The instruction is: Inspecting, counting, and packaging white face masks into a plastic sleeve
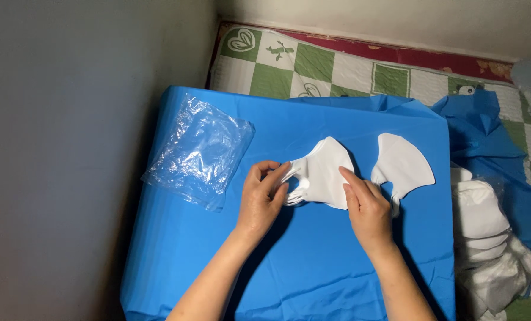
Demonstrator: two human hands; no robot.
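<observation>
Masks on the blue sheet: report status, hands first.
Left hand pinches the mask stack by its ear loops. Right hand presses it flat. Single mask lies apart, right.

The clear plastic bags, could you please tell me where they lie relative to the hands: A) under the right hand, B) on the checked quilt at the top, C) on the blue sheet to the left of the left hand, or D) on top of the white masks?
C: the clear plastic bags lie on the blue sheet, left of the left hand.
</observation>
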